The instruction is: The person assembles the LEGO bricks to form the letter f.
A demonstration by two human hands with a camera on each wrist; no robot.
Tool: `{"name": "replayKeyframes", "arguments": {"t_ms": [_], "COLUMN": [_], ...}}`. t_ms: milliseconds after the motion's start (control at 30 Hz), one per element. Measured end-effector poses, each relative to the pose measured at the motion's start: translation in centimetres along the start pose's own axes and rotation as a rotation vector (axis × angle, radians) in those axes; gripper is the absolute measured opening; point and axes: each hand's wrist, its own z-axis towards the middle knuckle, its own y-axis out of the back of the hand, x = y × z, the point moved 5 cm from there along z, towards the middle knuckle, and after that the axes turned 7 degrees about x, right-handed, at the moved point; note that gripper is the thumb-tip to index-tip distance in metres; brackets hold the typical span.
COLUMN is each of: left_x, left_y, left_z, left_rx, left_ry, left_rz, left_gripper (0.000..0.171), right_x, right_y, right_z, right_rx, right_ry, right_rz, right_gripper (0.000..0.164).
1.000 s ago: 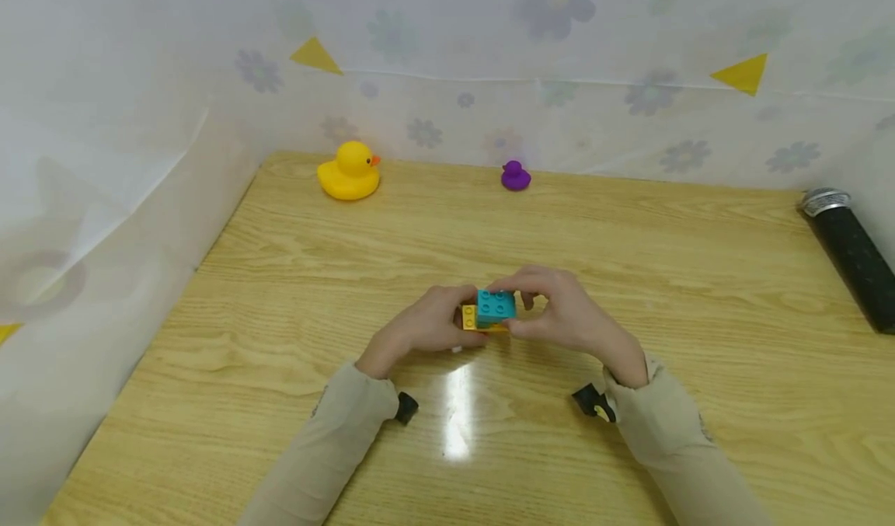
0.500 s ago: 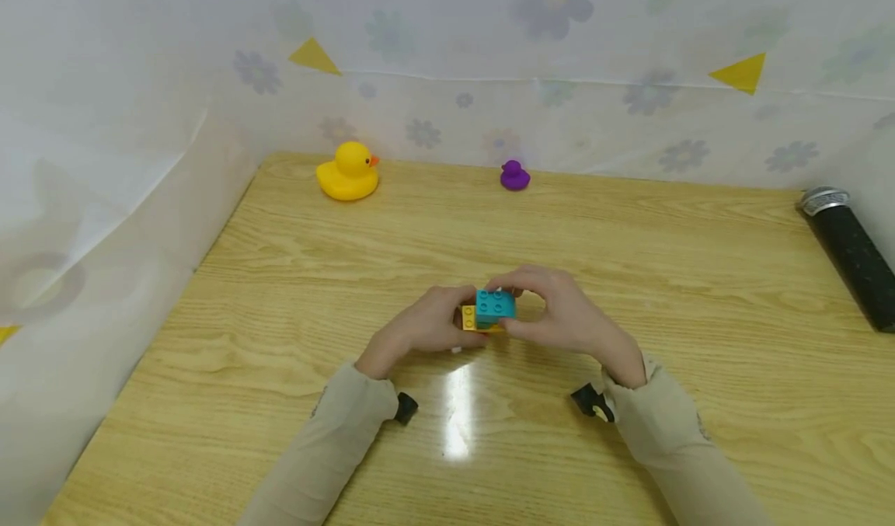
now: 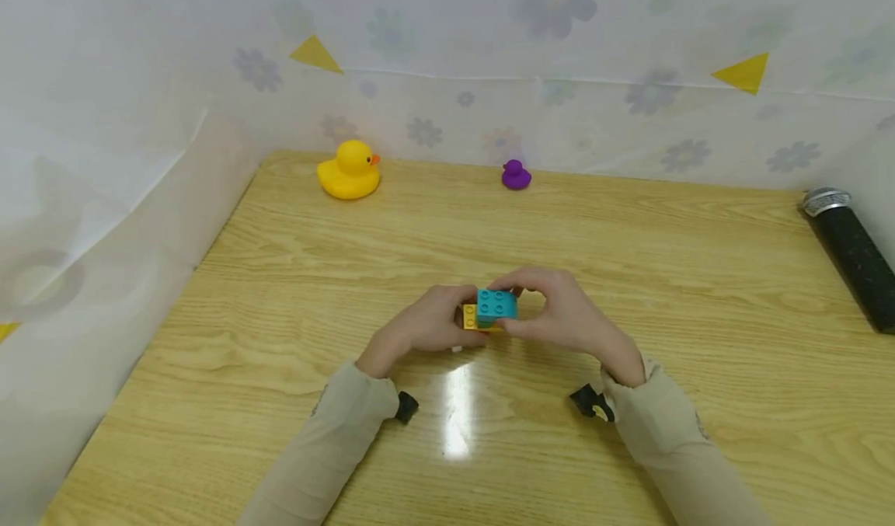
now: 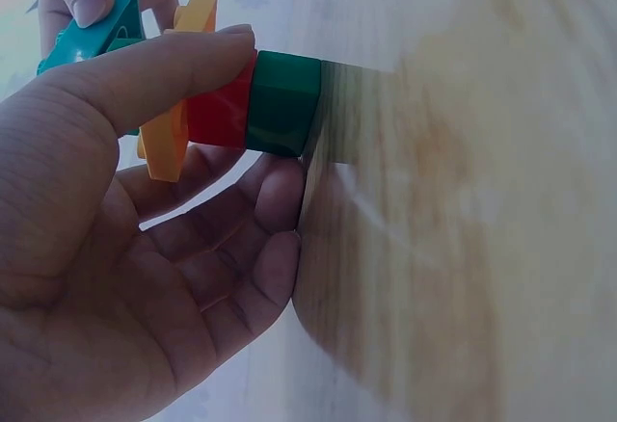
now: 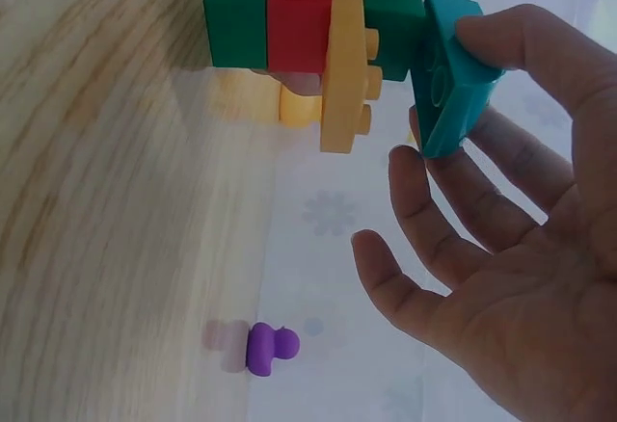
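Near the middle of the table, both hands are at a small upright stack of toy building bricks. In the wrist views a dark green brick [image 4: 284,104] stands lowest, at the tabletop, with a red brick [image 5: 299,27] above it. Over these lie a wider yellow-orange brick [image 5: 342,85] and another green brick [image 5: 393,29]. My left hand [image 3: 433,320] grips the lower stack, its thumb across the red brick. A teal brick with a curved side [image 3: 495,304] sits topmost, tilted against the green brick in the right wrist view. My right hand [image 3: 559,308] pinches this teal brick between thumb and fingers.
A yellow rubber duck [image 3: 349,172] and a small purple duck [image 3: 516,175] stand along the back of the wooden table [image 3: 280,277]. A black microphone [image 3: 849,258] lies at the right edge. A flower-patterned white sheet [image 3: 433,36] hangs behind.
The right hand's fingers behind the index finger have moved slightly, leaving a wider gap between thumb and index. Both hands and the stack stay in place.
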Motion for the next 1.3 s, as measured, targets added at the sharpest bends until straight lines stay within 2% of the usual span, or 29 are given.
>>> {"name": "replayKeyframes", "arguments": {"t_ms": [633,833,1133,1300], "left_x": [0.0,0.2,0.0,0.1], "left_y": [0.1,0.1,0.1,0.1], "left_z": [0.1,0.1,0.1,0.1], "left_rx": [0.001,-0.003,-0.006,-0.008], "left_ry": [-0.006,-0.002,-0.028,-0.027], "left_rz": [0.011,0.01,0.034,0.041], "left_gripper": [0.031,0.032,0.03,0.03], "right_x": [-0.1,0.2,1.0,1.3], "right_y": [0.2,0.0,-0.3,-0.4], "right_z": [-0.1,0.1,0.0,0.1], "right_rx": [0.004,0.006,-0.026,-0.024], "right_ry": [0.021,0.054,0.117,0.109], "right_rz": [-0.022,-0.066,-0.2,-0.226], "right_gripper": [0.034,0.035,0.035,0.034]}}
